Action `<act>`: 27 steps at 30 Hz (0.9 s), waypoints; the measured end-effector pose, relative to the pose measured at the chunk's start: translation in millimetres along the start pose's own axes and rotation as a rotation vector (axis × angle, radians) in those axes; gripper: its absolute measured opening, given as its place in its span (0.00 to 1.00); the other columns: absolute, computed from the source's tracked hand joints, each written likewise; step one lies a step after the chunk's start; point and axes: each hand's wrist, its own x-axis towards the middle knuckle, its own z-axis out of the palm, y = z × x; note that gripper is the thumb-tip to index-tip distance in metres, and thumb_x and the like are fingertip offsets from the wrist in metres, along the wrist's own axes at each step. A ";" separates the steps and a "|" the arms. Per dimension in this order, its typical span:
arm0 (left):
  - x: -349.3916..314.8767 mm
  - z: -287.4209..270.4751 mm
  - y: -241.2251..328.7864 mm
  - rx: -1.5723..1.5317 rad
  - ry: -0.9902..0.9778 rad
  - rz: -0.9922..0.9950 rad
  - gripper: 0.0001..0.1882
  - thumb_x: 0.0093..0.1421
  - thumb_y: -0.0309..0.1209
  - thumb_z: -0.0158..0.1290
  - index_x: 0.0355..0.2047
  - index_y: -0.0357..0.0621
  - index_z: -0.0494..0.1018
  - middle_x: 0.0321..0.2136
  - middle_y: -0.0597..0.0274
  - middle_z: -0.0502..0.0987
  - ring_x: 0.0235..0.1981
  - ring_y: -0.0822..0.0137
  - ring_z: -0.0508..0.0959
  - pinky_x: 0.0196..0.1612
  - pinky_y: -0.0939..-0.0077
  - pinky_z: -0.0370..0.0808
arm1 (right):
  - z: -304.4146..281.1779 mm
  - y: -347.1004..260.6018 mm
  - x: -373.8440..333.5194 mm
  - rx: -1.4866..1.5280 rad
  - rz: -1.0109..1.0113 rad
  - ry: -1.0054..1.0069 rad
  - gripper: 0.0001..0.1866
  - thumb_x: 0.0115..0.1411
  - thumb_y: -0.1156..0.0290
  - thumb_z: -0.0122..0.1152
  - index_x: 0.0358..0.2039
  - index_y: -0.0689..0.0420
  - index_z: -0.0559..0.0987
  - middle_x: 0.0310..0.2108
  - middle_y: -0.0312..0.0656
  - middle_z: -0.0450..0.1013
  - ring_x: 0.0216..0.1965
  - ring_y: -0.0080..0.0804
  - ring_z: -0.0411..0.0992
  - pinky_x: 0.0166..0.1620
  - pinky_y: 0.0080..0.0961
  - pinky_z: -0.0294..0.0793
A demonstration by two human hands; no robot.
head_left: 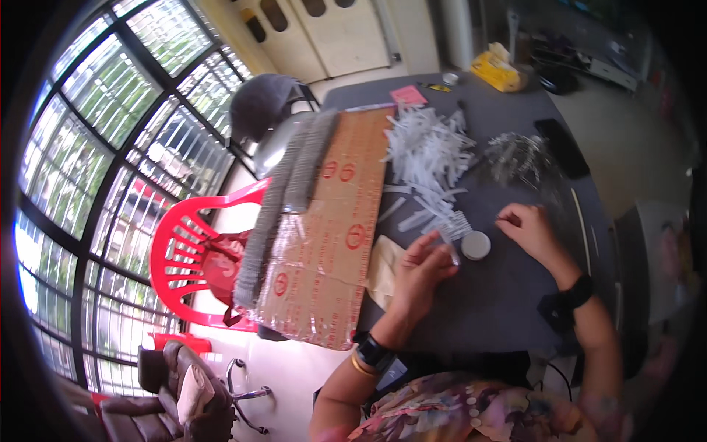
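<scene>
My left hand (425, 274) is over the near part of the grey table, its fingers pinched on a small translucent white strip (453, 254). To its right, my right hand (529, 230) is closed at the fingertips; anything in them is too small to make out. A round white lid or tub (476, 245) lies between the hands. Just beyond my left hand are short white pieces in a row (458, 225). A large heap of white strips (427, 151) spreads farther off. A tangle of thin, shiny wire-like pieces (519, 158) lies beyond my right hand.
A cardboard sheet (335, 272) bearing grey ribbed rolls (305, 162) covers the table's left side. Cream cloth or paper (383, 274) lies beside my left hand. A dark phone-like slab (562, 147), yellow packet (499, 70) and pink paper (408, 96) lie farther off. A red chair (166, 254) stands left.
</scene>
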 end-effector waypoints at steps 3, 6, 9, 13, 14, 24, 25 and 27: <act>2.5 -0.6 3.6 -0.015 0.052 -0.007 0.16 0.56 0.24 0.49 0.46 0.45 0.65 0.31 0.62 0.74 0.31 0.72 0.74 0.33 0.80 0.75 | -3.4 -1.4 3.3 -0.085 -0.158 0.075 0.03 0.50 0.76 0.56 0.24 0.62 0.74 0.16 0.38 0.71 0.19 0.19 0.69 0.23 0.16 0.66; 1.2 3.2 7.7 -0.007 0.042 -0.019 0.17 0.55 0.23 0.50 0.46 0.43 0.64 0.30 0.61 0.73 0.31 0.71 0.74 0.34 0.79 0.75 | -10.5 -18.3 3.7 -0.007 -0.124 0.099 0.04 0.52 0.75 0.55 0.26 0.62 0.74 0.17 0.38 0.71 0.20 0.20 0.70 0.23 0.18 0.67; 1.3 4.0 5.2 -0.025 0.031 -0.024 0.18 0.54 0.22 0.50 0.46 0.41 0.64 0.31 0.60 0.73 0.31 0.71 0.75 0.34 0.77 0.75 | -6.6 -30.6 -2.5 0.164 -0.046 0.114 0.04 0.53 0.75 0.55 0.26 0.62 0.74 0.19 0.37 0.73 0.21 0.20 0.71 0.25 0.19 0.68; -0.8 5.3 5.1 0.002 0.040 -0.035 0.19 0.54 0.21 0.49 0.47 0.42 0.63 0.30 0.61 0.73 0.33 0.69 0.75 0.36 0.77 0.75 | 6.0 -40.3 -10.4 0.324 -0.012 0.010 0.03 0.50 0.76 0.58 0.25 0.63 0.75 0.21 0.38 0.73 0.22 0.20 0.70 0.26 0.18 0.68; -1.4 4.7 5.5 0.001 0.042 -0.036 0.19 0.54 0.21 0.49 0.47 0.42 0.63 0.30 0.61 0.73 0.33 0.69 0.75 0.36 0.77 0.75 | 6.6 -44.0 -10.9 0.209 -0.112 0.015 0.03 0.50 0.77 0.58 0.25 0.63 0.75 0.21 0.39 0.73 0.22 0.22 0.71 0.26 0.19 0.68; -1.1 5.4 6.9 -0.007 0.012 -0.051 0.18 0.54 0.21 0.50 0.45 0.42 0.65 0.31 0.61 0.74 0.32 0.69 0.76 0.36 0.78 0.75 | 11.9 -36.7 -11.7 -0.087 -0.428 0.008 0.04 0.45 0.79 0.59 0.23 0.61 0.73 0.24 0.41 0.70 0.27 0.34 0.69 0.31 0.26 0.68; -0.8 5.0 7.0 -0.004 0.001 -0.050 0.17 0.54 0.21 0.50 0.45 0.43 0.65 0.31 0.61 0.74 0.32 0.69 0.76 0.36 0.77 0.75 | 10.6 -37.7 -11.6 -0.072 -0.411 0.015 0.04 0.46 0.79 0.60 0.23 0.62 0.73 0.24 0.40 0.71 0.26 0.30 0.70 0.30 0.23 0.68; -0.4 4.5 6.5 0.005 -0.004 -0.049 0.17 0.54 0.21 0.50 0.45 0.43 0.65 0.31 0.61 0.74 0.32 0.69 0.76 0.36 0.77 0.75 | 7.7 -42.2 -12.4 0.053 -0.302 0.026 0.04 0.47 0.78 0.60 0.24 0.62 0.73 0.24 0.40 0.72 0.25 0.26 0.71 0.29 0.21 0.69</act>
